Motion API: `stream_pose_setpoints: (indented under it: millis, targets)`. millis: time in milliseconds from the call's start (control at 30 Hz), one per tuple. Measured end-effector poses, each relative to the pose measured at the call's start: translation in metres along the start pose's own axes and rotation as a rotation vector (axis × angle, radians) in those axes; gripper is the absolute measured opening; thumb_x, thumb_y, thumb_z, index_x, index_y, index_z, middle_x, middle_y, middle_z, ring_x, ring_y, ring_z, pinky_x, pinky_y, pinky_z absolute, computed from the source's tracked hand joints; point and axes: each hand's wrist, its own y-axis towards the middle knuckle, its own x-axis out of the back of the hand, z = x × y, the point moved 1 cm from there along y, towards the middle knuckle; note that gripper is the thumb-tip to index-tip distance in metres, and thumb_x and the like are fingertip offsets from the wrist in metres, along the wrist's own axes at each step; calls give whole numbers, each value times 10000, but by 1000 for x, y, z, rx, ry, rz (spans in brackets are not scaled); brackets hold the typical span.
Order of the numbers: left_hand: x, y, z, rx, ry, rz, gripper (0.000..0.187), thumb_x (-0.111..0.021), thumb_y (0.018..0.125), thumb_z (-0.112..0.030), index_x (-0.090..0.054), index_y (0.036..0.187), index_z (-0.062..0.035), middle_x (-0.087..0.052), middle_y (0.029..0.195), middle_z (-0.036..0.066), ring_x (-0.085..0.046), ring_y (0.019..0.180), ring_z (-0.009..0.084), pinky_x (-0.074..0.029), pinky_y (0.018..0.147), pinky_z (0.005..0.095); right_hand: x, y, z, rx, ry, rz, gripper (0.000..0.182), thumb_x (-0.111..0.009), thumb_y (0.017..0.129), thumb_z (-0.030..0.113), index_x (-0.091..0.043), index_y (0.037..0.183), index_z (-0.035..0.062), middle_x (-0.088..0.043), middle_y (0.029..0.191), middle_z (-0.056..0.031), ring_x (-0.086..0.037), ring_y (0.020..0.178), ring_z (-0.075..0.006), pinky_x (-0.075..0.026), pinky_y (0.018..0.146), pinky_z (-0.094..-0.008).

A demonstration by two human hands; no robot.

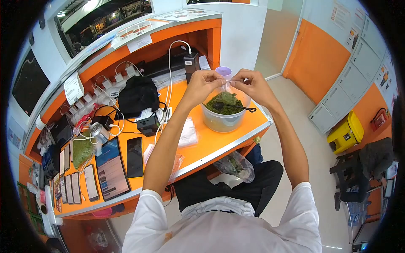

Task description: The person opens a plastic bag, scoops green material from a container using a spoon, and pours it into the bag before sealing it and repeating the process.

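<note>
Above a round translucent tub (222,124), my left hand (205,85) and my right hand (253,86) pinch the top edge of a small clear plastic bag (227,87) from both sides. Green stuff appears in the lower part of the bag, though it blends with what lies behind it. Finely shredded green leafy material (230,111) fills much of the tub. A black spoon (242,108) rests on it, its handle reaching over the right rim. Behind my hands stands a purple cup (223,71). A stack of clear plastic bags (188,134) lies left of the tub.
The orange desk (206,149) also bears several phones (91,181), a tablet (111,170), a black phone (135,157), a can (99,133), a bag of green material (82,151) and tangled white cables. A plastic bag (236,166) hangs below the desk edge. Another person (371,162) is at right.
</note>
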Motion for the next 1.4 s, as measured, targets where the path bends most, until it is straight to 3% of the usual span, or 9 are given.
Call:
stream_pose_setpoints:
  millis: [267,467,667,900,1067,1167,1267,1333,1400]
  targets:
    - [-8,-5,-12,15,-78,-33,142,-749,937,-106,-776,995,21,-764,916,68,-701,887,130,-543,846,285,-5,1,12,-130,-20,-25,190,-748,911,140,-765,908,-49,-677,731,-97,-571,683,-133,-474,651,-306]
    - [-1,3,-6,13,99,47,204,-751,965,-161,-785,1029,30,-776,962,86,-707,915,142,-542,849,294,-5,-2,2,-118,23,0,167,-737,943,132,-756,915,-31,-690,773,-32,-563,715,-91,-450,659,-288]
    - [-9,6,1,121,113,47,393,-733,983,-288,-758,1167,58,-783,1056,174,-739,1002,251,-561,906,368,4,-5,-9,-86,67,-149,182,-704,881,132,-752,882,-44,-666,735,-67,-562,705,-126,-445,658,-296]
    - [-20,3,-6,80,-100,189,397,-781,934,-142,-679,1257,65,-756,1120,123,-717,1048,189,-557,959,325,14,-12,8,-142,195,-146,181,-692,946,147,-745,926,-25,-696,821,-19,-578,798,-81,-463,742,-277]
    - [-32,-2,-19,28,-135,218,286,-761,935,-59,-715,1197,48,-755,1112,70,-706,1033,142,-556,959,298,20,-11,13,74,104,-208,270,-726,967,233,-767,1032,-26,-727,822,-61,-631,788,-111,-520,742,-312]
    - [-22,0,-16,-34,34,157,252,-762,961,-199,-775,1109,4,-770,974,28,-667,862,85,-513,779,249,27,-20,16,85,117,-377,234,-722,983,216,-768,1018,-11,-714,862,-21,-613,805,-97,-489,740,-275]
    - [-13,-3,-11,-66,71,115,240,-738,986,-216,-784,1102,-10,-776,949,53,-699,862,104,-534,794,262,51,-50,36,-71,-24,-562,181,-671,1025,167,-769,1079,25,-746,920,-88,-654,759,-144,-556,694,-284]
    - [-3,-2,-7,-66,107,76,228,-715,1003,-174,-777,1090,27,-781,946,90,-730,861,141,-567,811,287,77,-91,12,61,-130,-606,229,-718,992,221,-760,1041,0,-707,867,-18,-606,775,-95,-482,715,-263]
    - [11,2,4,50,179,105,331,-600,1076,-302,-780,1157,-36,-786,1030,72,-701,909,155,-537,798,291,88,-131,29,-78,-241,-421,227,-705,1003,218,-748,1051,1,-704,875,-17,-609,778,-92,-484,714,-251]
